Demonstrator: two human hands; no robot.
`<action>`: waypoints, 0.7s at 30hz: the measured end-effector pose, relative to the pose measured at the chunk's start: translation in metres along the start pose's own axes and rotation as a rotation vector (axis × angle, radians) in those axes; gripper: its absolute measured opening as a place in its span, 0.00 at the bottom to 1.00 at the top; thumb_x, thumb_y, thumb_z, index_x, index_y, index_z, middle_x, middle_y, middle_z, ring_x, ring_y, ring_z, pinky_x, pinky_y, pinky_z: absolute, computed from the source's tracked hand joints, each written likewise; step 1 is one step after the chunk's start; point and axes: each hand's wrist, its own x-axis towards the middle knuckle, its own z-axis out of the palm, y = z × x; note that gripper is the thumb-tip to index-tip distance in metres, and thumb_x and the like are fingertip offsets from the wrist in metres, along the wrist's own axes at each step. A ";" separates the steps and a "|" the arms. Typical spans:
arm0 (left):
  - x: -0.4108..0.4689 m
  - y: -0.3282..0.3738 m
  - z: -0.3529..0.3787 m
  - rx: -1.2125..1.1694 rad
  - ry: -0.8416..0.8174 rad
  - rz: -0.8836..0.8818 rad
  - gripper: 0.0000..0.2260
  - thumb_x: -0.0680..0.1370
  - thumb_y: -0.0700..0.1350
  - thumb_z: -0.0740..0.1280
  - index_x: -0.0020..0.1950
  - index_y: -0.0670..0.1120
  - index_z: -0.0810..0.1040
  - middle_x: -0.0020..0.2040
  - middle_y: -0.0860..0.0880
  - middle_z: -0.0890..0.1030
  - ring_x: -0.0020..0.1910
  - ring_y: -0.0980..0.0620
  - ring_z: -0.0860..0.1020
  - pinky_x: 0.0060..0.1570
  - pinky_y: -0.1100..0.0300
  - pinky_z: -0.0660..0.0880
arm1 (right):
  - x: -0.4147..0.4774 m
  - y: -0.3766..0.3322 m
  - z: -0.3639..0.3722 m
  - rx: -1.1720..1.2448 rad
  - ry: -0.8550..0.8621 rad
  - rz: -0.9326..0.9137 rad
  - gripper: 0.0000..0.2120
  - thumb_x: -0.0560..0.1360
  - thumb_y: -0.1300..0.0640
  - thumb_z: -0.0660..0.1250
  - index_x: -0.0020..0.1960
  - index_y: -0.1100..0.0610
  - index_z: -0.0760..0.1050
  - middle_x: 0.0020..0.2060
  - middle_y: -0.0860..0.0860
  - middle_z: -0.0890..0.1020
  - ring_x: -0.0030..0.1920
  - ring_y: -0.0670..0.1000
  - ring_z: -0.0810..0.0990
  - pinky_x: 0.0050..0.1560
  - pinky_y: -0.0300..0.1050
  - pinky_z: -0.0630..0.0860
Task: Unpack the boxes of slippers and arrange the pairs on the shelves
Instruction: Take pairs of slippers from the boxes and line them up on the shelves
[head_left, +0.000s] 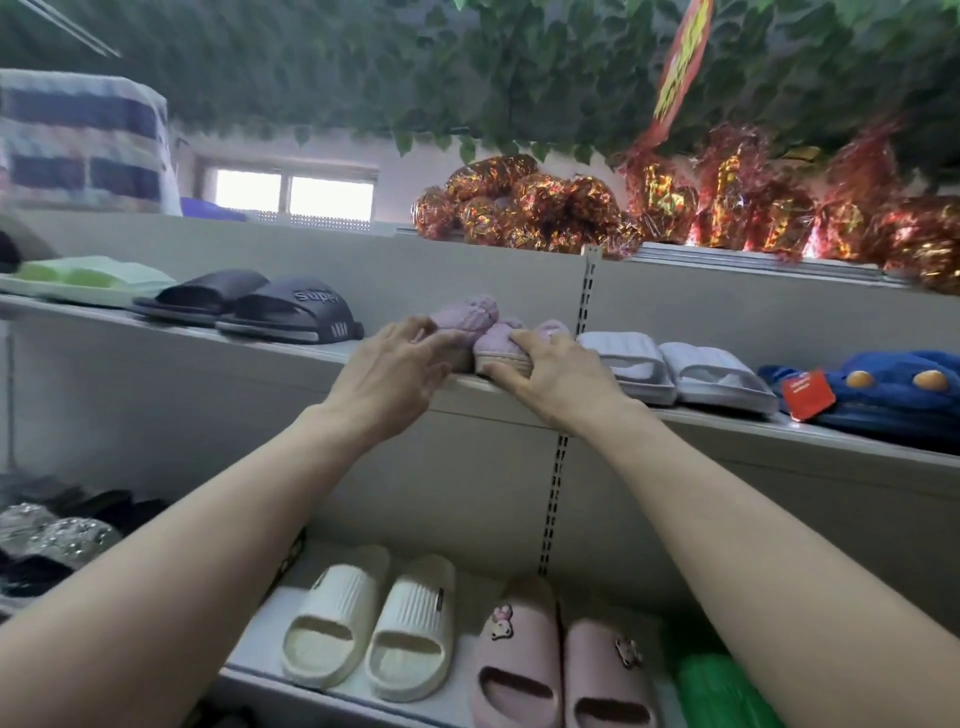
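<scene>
Placing step: lilac pair (465, 312) sits at the shelf (470, 383) front edge, between black pair (249, 306) and white pair (675, 369). Right hand (556, 374) grips one slipper, thumb under its sole; left hand (395, 369), fingers spread, touches the other. Next, probably: push both back, square them up

Gripping a fuzzy purple slipper (493, 344) with the right hand (563, 382) on the upper shelf (857, 447), touching its mate (465, 312) with the left hand (389, 376).

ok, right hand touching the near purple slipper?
Touching. Head view: the right hand has its fingers curled over the top of the near purple slipper and its thumb against the sole edge, with no gap visible.
</scene>
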 end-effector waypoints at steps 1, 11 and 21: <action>0.000 -0.005 -0.003 -0.005 -0.014 0.040 0.16 0.80 0.49 0.62 0.68 0.59 0.72 0.65 0.49 0.72 0.61 0.44 0.74 0.59 0.54 0.69 | 0.003 -0.008 0.001 -0.017 0.001 0.020 0.29 0.77 0.34 0.55 0.73 0.47 0.66 0.69 0.59 0.71 0.68 0.62 0.69 0.66 0.56 0.68; -0.005 -0.067 -0.014 0.031 -0.108 0.144 0.22 0.81 0.45 0.61 0.74 0.61 0.64 0.74 0.47 0.66 0.63 0.40 0.67 0.66 0.48 0.66 | 0.012 -0.035 0.014 0.106 0.019 0.017 0.25 0.75 0.36 0.57 0.68 0.43 0.70 0.67 0.51 0.74 0.62 0.57 0.75 0.63 0.56 0.71; 0.014 -0.021 -0.006 0.079 0.032 0.174 0.17 0.81 0.55 0.58 0.67 0.51 0.76 0.66 0.45 0.75 0.63 0.39 0.71 0.61 0.49 0.69 | -0.011 0.021 -0.002 -0.027 0.096 0.045 0.21 0.81 0.40 0.52 0.71 0.43 0.69 0.71 0.48 0.72 0.70 0.54 0.69 0.68 0.57 0.64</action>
